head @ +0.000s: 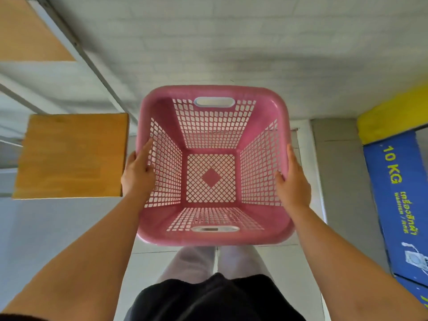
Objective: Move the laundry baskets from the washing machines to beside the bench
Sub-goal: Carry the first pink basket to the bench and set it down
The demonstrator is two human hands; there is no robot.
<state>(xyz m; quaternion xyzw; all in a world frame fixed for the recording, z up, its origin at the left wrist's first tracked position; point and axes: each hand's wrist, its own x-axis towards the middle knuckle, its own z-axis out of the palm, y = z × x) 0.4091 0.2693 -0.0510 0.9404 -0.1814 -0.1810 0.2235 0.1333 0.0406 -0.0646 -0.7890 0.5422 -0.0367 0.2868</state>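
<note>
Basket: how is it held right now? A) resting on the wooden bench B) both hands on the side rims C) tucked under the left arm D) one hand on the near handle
B: the left hand and right hand each clasp a side rim of the pink basket, which is empty and held above the floor.

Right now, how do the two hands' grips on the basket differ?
The left hand lies flatter, fingers stretched forward along the basket rim; the right hand wraps the rim more tightly. The left thumb reaches inside over the mesh; the right thumb also hooks inside, shorter. Both grip opposite side rims.
</note>
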